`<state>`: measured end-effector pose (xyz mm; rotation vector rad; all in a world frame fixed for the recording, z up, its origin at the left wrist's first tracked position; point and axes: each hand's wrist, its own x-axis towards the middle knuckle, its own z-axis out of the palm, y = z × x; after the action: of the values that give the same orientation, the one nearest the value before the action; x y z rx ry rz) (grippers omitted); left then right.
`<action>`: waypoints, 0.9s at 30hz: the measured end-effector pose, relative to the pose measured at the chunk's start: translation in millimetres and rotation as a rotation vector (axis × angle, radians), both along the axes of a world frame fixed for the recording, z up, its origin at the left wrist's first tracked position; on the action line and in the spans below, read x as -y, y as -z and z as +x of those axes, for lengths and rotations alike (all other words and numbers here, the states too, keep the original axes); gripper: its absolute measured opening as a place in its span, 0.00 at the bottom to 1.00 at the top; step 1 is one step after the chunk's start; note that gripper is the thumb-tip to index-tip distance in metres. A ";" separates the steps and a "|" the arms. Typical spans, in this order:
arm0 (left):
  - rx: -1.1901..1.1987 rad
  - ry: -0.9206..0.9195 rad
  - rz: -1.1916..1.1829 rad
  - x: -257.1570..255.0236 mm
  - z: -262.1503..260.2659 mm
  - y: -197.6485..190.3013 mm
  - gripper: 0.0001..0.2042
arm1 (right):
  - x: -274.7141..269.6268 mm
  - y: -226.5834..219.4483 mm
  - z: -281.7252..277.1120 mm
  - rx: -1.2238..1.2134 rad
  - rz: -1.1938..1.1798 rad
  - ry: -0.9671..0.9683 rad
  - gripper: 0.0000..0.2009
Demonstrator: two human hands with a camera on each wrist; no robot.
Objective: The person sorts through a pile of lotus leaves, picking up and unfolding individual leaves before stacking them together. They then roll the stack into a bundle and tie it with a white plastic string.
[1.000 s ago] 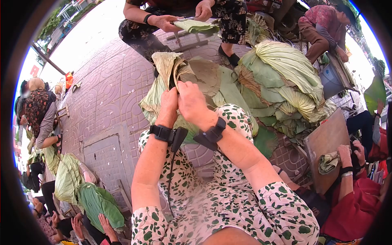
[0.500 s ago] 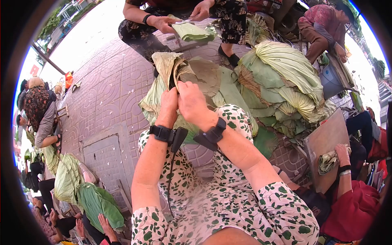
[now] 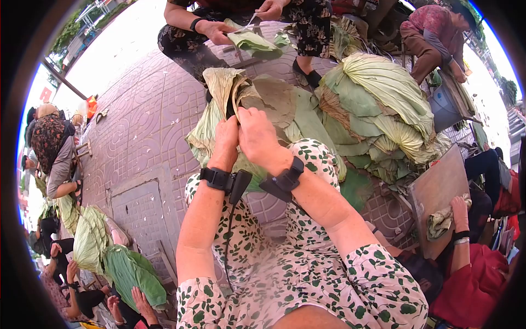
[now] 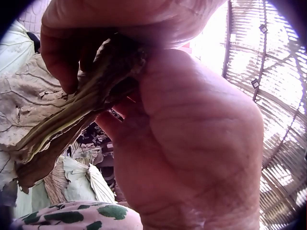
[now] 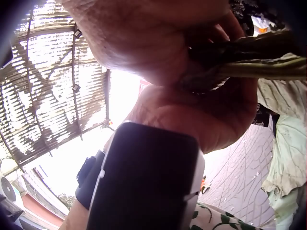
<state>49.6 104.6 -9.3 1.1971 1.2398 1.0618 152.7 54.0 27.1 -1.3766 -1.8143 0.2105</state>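
Both hands meet in front of the knees at the gathered edge of a dried, folded lotus leaf (image 3: 222, 90). My left hand (image 3: 225, 143) grips it from the left, fingers curled into the fold. Close against it, my right hand (image 3: 256, 136) pinches the same edge with thumb and fingers. In the left wrist view the brown, wrinkled leaf folds (image 4: 72, 110) run in between the two hands. The right wrist view shows a leaf rib (image 5: 264, 69) coming out of the grip. Part of the fingertips is hidden inside the folds.
A big heap of dried lotus leaves (image 3: 378, 109) lies on the paving to the right. Opposite, a seated person holds a pale green leaf (image 3: 255, 44). At the right, another person's hand rests by a leaf bundle (image 3: 440, 223) on a board (image 3: 438, 186). More leaves (image 3: 131, 274) lie at lower left.
My two hands stay at the same spot on the leaf. The person opposite has shifted their leaf slightly left and lower. At right, one of the other person's hands has left the leaf bundle.
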 end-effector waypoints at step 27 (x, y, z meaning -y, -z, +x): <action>0.204 -0.015 -0.251 12.5 -6.1 -24.6 0.08 | -11.9 9.6 11.2 -0.121 -0.068 -0.038 0.15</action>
<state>43.5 92.1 15.3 0.8670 1.1838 0.9803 163.9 65.9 17.6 -1.3475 -1.7476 0.3710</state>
